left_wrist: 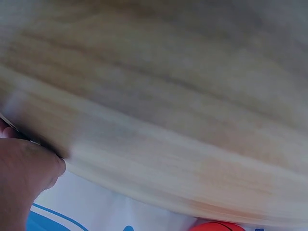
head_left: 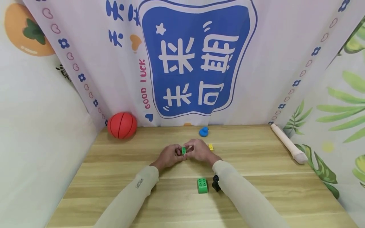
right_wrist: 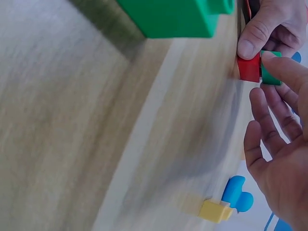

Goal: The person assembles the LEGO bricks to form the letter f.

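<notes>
In the right wrist view, my left hand (right_wrist: 269, 24) grips a red toy brick (right_wrist: 249, 70), its thumb pressed on the brick's side. Right beside it is a small green toy brick (right_wrist: 271, 72), pinched between the thumb and fingers of my right hand (right_wrist: 288, 120); its other fingers spread loosely. From the head view, the left hand (head_left: 171, 155) and right hand (head_left: 199, 150) meet low over the wooden table, the green brick showing between them and the red one hidden. Only part of the left hand (left_wrist: 29, 168) shows in the left wrist view.
A yellow brick (head_left: 211, 147) and a blue toy duck (head_left: 203, 131) lie beyond the right hand. Nearer are a larger green brick (head_left: 202, 186) and a black object (head_left: 216, 183) by the right sleeve. A red ball (head_left: 122, 125) sits back left, a pale rod (head_left: 289, 144) at right.
</notes>
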### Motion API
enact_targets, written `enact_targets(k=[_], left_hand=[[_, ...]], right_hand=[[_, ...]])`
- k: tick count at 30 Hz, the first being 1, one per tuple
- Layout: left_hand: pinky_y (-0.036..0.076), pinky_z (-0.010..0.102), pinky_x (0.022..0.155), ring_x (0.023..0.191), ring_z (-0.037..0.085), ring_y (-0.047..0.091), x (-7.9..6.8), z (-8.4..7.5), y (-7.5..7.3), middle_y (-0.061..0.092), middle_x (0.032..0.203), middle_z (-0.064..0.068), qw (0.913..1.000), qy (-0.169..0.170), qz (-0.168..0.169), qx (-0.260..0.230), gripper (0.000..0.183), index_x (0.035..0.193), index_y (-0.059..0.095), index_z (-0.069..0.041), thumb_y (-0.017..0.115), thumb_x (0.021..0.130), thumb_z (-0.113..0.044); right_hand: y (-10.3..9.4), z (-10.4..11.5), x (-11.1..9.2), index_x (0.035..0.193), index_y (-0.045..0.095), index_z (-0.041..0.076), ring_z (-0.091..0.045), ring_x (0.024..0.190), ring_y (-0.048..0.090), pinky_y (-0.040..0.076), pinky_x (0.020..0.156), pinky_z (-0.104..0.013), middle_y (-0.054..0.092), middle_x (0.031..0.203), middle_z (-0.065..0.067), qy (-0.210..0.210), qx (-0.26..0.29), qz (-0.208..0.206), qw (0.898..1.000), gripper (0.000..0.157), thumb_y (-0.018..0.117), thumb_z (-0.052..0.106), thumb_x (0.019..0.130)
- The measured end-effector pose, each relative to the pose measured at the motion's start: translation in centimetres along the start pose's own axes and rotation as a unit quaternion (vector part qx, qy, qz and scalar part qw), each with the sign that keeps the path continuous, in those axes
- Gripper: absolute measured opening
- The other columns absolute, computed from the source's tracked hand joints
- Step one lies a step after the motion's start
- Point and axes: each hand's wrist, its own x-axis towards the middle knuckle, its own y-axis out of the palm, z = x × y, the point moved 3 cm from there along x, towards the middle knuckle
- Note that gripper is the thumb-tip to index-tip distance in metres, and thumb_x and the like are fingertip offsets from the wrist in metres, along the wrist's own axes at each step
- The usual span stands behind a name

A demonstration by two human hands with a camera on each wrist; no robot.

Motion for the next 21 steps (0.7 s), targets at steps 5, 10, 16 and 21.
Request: enact_targets(k=[5, 10, 16, 21], left_hand=[[0.050, 0.028, 0.079, 0.084, 0.014, 0.058, -0.11, -0.15, 0.05, 0.068, 0.091, 0.002, 1.0000, -0.004, -0.002, 0.002, 0.021, 0.105, 0.074, -0.009, 0.088, 0.091, -0.017], [0.048, 0.027, 0.077, 0.083, 0.013, 0.057, -0.17, -0.11, 0.09, 0.067, 0.090, 0.002, 1.0000, 0.002, -0.007, 0.004, 0.022, 0.104, 0.074, -0.009, 0.088, 0.091, -0.018], [0.048, 0.027, 0.078, 0.084, 0.014, 0.057, -0.20, -0.26, 0.11, 0.067, 0.091, 0.003, 1.0000, -0.008, -0.004, -0.001, 0.020, 0.104, 0.074, -0.009, 0.088, 0.091, -0.017], [0.049, 0.026, 0.077, 0.083, 0.014, 0.058, -0.33, -0.20, 0.20, 0.068, 0.091, 0.004, 0.9999, -0.006, -0.008, -0.005, 0.021, 0.104, 0.074, -0.009, 0.088, 0.091, -0.016]], right_hand=[[0.01, -0.06, -0.12, 0.113, 0.083, 0.013, -0.018, 0.101, 0.076, 0.063, 0.087, -0.029, 0.074, 0.118, -0.006, 0.008, -0.008, 0.000, 1.000, 0.026, 0.088, 0.007, 0.088], [0.10, -0.13, -0.18, 0.112, 0.082, 0.014, -0.019, 0.103, 0.077, 0.064, 0.088, -0.029, 0.074, 0.121, -0.007, 0.015, -0.005, -0.002, 1.000, 0.025, 0.087, 0.006, 0.088], [0.14, -0.03, -0.19, 0.111, 0.083, 0.016, -0.019, 0.103, 0.077, 0.064, 0.089, -0.031, 0.074, 0.126, -0.007, 0.026, -0.010, -0.002, 1.000, 0.025, 0.088, 0.006, 0.088], [0.26, -0.01, -0.38, 0.115, 0.082, 0.015, -0.019, 0.103, 0.076, 0.063, 0.089, -0.032, 0.075, 0.126, -0.009, 0.024, -0.019, -0.010, 0.999, 0.029, 0.089, 0.008, 0.088]])
